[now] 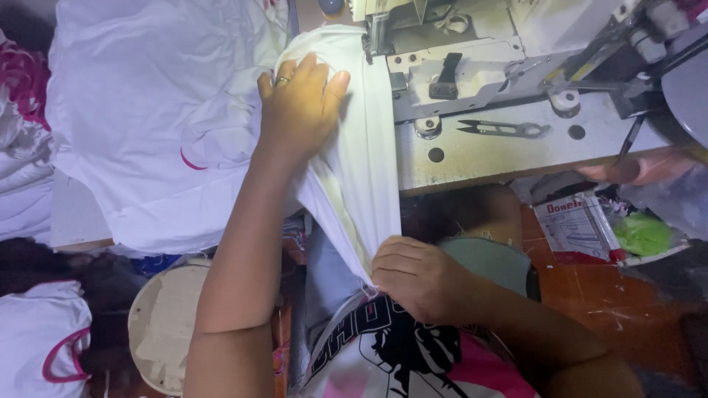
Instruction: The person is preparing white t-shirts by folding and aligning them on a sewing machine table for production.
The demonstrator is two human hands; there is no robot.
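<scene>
- Workshop setting: one grey metal sewing machine (501,81) on a worn table (516,151), red floor (590,287) below.
- One white, soft fabric strip (361,169), running from the machine's needle area, far, to near.
- Left hand (299,107), ringed, pressed flat on the strip beside the machine.
- Right hand (417,276) pinching the strip's near end.
- One pair of metal thread snips (501,129) on the table.
- White garments heaped (147,110) at left.

Soft matt white cloth panel (361,162), dull scuffed grey metal sewing machine bed (509,144), small shiny steel thread snips (501,130), glossy green plastic bag (643,233)
</scene>
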